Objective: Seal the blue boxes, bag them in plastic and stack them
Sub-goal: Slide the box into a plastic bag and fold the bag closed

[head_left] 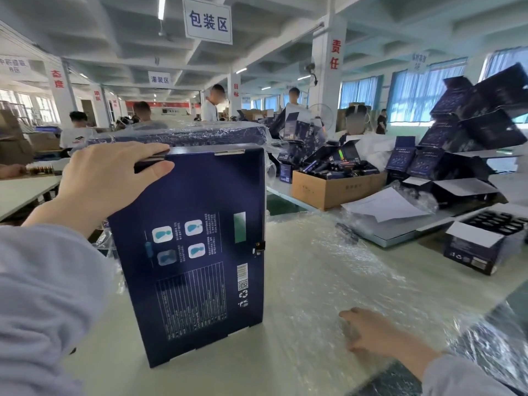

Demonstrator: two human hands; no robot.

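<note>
right hand [368,331] lies on the clear plastic [328,264] spread over the surface [243,367], its fingers blurred under film: grip i cannot tell. the blue box [197,252] stands upright on the surface to its left, left hand [108,178] clamping its top edge; bagged boxes [185,134] behind.

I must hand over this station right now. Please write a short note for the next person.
Left grip holds the top edge of the blue box, which stands upright on the table and is not bagged yet.
Right grip rests on the plastic bags; I cannot tell whether it pinches one.
Done: a wrapped box lies behind.
Left: check the seal, bag this box, stack it.
</note>
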